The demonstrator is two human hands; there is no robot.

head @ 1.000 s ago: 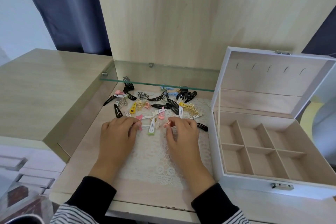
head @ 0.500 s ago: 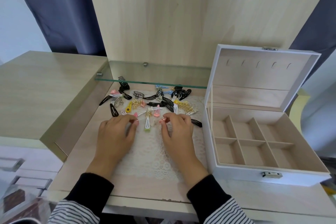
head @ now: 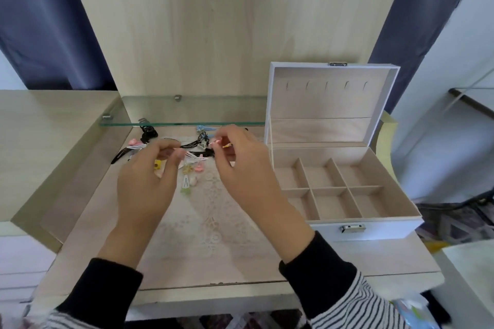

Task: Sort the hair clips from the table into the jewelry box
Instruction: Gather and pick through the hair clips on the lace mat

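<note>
My right hand (head: 240, 168) is lifted off the table (head: 85, 222), thumb and forefinger pinched on a small clip (head: 223, 144) with pink and yellow on it, held above the far end of the pile. My left hand (head: 149, 179) hovers beside it with the fingers curled inward. There is a bit of yellow and pink in the gap under them, but I cannot tell whether I am holding it or whether it lies on the mat below. The rest of the hair clips (head: 192, 157) are scattered over the far end of the lace mat (head: 211, 216), reaching back under the glass shelf (head: 187, 109): black ones, a blue one, pink, white and green. The jewelry box (head: 361, 232) sits just to the right of the mat with its lid (head: 331, 93) standing open. All six compartments (head: 331, 197) look bare to me; I see no clip in any of them. So I judge the sorting has hardly begun: one clip is picked out and in the air, none is put away, and nearly the whole pile is left to go into the box.
</note>
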